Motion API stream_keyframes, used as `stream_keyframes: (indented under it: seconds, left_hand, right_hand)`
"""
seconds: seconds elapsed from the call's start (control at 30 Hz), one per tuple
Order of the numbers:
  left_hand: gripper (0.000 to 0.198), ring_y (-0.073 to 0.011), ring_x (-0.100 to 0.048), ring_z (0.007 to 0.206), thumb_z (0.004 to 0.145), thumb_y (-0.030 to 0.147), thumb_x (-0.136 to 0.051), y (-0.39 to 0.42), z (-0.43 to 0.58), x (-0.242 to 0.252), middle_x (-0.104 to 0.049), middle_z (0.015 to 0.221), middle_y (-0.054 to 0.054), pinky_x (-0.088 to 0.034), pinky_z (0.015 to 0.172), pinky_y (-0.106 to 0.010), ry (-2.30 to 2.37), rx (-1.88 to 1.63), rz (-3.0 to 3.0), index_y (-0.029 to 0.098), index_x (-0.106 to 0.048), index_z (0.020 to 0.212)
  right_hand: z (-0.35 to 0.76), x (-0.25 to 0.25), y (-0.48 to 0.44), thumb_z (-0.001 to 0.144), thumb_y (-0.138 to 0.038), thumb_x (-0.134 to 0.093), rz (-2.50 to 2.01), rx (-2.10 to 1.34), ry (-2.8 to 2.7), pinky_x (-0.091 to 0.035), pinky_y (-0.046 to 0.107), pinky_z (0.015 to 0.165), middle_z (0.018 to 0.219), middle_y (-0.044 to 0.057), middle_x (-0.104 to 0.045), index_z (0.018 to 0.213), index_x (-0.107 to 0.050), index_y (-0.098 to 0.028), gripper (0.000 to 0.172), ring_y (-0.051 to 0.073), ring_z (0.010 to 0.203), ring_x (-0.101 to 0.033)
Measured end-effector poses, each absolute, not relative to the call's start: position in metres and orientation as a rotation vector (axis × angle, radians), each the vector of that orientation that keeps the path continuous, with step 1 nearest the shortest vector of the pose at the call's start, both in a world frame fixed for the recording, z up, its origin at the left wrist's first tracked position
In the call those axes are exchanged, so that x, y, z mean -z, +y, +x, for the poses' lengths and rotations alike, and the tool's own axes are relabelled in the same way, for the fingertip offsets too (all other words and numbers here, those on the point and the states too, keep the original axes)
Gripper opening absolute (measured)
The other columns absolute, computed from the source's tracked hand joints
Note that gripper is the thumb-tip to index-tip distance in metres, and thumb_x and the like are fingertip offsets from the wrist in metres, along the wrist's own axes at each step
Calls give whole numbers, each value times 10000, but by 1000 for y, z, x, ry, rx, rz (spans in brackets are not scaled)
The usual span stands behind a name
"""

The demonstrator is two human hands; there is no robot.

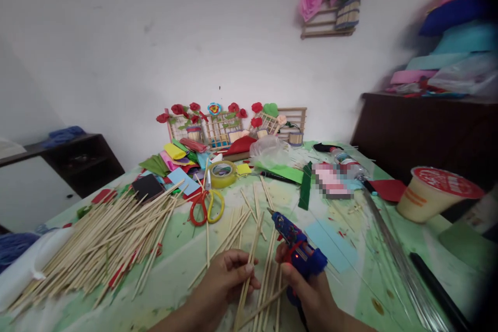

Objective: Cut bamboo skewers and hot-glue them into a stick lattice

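Between the thumb and fingers of my left hand (229,277) are thin wooden sticks (254,244), pinched near their lower part and slanting up away from me. How many sticks are in the pinch I cannot tell. My right hand (311,293) is wrapped round the handle of a blue glue gun (298,246) with a small lit red light. Its nozzle points up and left, close to the upper ends of the held sticks; whether it touches them I cannot make out. More loose sticks (267,275) lie on the table between and beyond both hands.
A large heap of sticks (101,238) covers the table's left side. Scissors (207,207) and a tape roll (222,173) lie ahead, with coloured paper behind. At right are metal wires (397,254), a black rod (439,290) and a lidded cup (431,194). Flower-decorated stick frames (218,127) lean against the wall.
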State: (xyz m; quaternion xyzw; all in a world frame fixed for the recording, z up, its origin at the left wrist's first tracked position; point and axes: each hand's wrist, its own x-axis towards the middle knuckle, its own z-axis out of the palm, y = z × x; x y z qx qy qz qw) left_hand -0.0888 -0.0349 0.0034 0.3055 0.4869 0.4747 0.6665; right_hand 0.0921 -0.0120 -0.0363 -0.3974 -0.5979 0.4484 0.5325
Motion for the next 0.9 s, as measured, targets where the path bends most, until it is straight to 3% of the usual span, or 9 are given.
stream_keyframes:
  seconds: [0.23, 0.37, 0.53, 0.73, 0.9]
  left_hand:
    - [325, -111, -584, 470, 510, 301, -822, -44, -82, 4, -618, 546, -15, -374, 447, -180, 968, -967, 631, 130, -597, 671]
    - [354, -116, -588, 461, 487, 317, -831, -50, -81, 11, -613, 538, -2, -377, 445, -185, 918, -898, 664, 140, -576, 656]
    - [364, -136, -592, 464, 485, 341, -826, -50, -85, 20, -607, 500, -11, -395, 448, -198, 920, -795, 723, 145, -568, 652]
    - [288, -141, -624, 553, 567, 320, -789, -50, -86, 10, -619, 595, -16, -433, 516, -206, 1022, -800, 653, 138, -608, 696]
    - [297, -150, -620, 541, 579, 351, -778, -51, -83, 8, -619, 591, -31, -423, 498, -210, 982, -811, 664, 130, -613, 690]
  right_hand:
    - [89, 31, -10, 769, -432, -584, -925, -1151, -1433, -439, 270, 565, 738, 13, -540, 901, -565, -220, 251, 140, 599, -495]
    - [85, 38, -11, 708, -460, -638, -984, -1075, -1323, -473, 306, 599, 809, 46, -601, 920, -584, -222, 323, 177, 655, -545]
    - [81, 36, -12, 662, -481, -665, -1124, -976, -1257, -492, 329, 640, 733, 39, -616, 875, -599, -210, 351, 202, 664, -569]
    - [84, 18, -10, 667, -481, -648, -1206, -1063, -1281, -488, 364, 710, 804, 65, -635, 862, -597, -185, 358, 228, 746, -587]
    - [82, 11, -10, 621, -525, -667, -1189, -1025, -1227, -502, 355, 690, 760, 66, -639, 822, -594, -178, 408, 224, 709, -591]
